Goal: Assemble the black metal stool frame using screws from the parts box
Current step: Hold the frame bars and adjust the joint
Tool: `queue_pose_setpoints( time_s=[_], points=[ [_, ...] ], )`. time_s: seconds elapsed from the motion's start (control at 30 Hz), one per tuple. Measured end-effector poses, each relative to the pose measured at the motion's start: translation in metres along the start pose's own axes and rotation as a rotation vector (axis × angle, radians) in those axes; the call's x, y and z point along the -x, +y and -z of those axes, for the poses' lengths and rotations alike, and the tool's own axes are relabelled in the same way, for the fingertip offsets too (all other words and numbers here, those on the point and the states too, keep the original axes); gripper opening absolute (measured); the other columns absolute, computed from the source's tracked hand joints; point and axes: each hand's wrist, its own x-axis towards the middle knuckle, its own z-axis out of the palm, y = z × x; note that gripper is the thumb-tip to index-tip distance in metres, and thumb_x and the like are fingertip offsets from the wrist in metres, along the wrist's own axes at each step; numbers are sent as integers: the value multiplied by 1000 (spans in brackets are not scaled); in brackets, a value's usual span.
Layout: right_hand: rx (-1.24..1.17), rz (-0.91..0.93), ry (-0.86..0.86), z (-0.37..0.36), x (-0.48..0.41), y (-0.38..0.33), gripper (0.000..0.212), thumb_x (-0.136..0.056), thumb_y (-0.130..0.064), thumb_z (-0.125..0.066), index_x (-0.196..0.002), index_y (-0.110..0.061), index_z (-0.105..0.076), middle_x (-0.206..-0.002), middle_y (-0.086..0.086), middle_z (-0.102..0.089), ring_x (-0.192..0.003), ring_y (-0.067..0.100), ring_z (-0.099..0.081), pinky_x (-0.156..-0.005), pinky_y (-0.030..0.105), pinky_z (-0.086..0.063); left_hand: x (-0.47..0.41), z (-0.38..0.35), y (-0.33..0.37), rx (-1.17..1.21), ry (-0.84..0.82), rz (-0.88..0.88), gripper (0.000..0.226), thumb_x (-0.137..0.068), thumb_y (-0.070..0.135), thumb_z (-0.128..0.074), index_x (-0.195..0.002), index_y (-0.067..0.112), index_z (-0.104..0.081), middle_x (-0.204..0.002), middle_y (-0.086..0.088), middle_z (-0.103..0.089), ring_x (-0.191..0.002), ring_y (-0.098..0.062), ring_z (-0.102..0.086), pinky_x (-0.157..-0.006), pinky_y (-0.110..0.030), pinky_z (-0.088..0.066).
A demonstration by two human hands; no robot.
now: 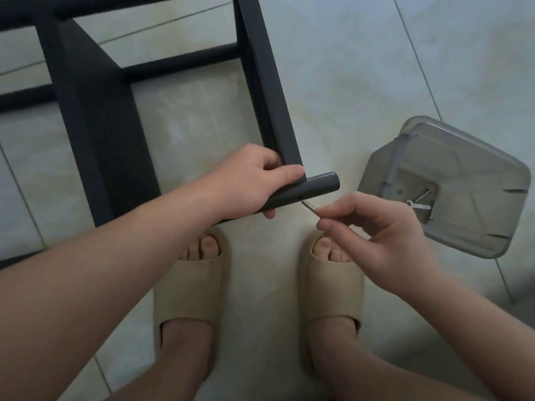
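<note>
**Screw at the crossbar joint**

My left grip (246,180) wraps the round crossbar (321,185) where it meets a leg of the black stool frame (95,134), at the centre of the frame. My right grip (376,227) pinches a thin screw (309,206), tip touching the bar's underside. The frame looks stiff and weighty, its paint smooth, so I hold close to the joint. The screw is tiny and easily dropped. Its head hides in my fingers and I cannot see the hole. The parts box (477,146) lies at right on the floor (347,82).
</note>
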Motion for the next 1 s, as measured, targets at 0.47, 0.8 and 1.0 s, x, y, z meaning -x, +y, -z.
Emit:
queue_pose_setpoints(
  time_s=[0.47,0.8,1.0],
  points=[
    [106,137,5,-5,-4,1,7,-86,-9,-73,-91,-5,-76,-86,-4,-74,-79,11,-71,-76,24,-57,3,-1,2,-44,25,7,37,-96,50,-57,-81,18,-68,-56,-2,-69,-51,-11,-64,-59,-29,-43],
    [252,180,54,-18,-11,1,10,-86,-13,-72,-90,-4,-75,-81,-15,-67,-75,8,-67,-70,20,-53,3,1,1,-1,1,3,38,-96,49,-58,-78,18,-69,-58,-3,-70,-54,-13,-68,-59,-27,-41],
    [32,-33,63,-27,-16,1,10,-86,-21,-70,-89,-30,-69,-75,-14,-69,-69,11,-69,-55,11,-46,2,1,0,22,-1,-7,40,-98,45,-58,-80,10,-69,-62,-5,-71,-55,-18,-70,-59,-28,-47]
  ],
)
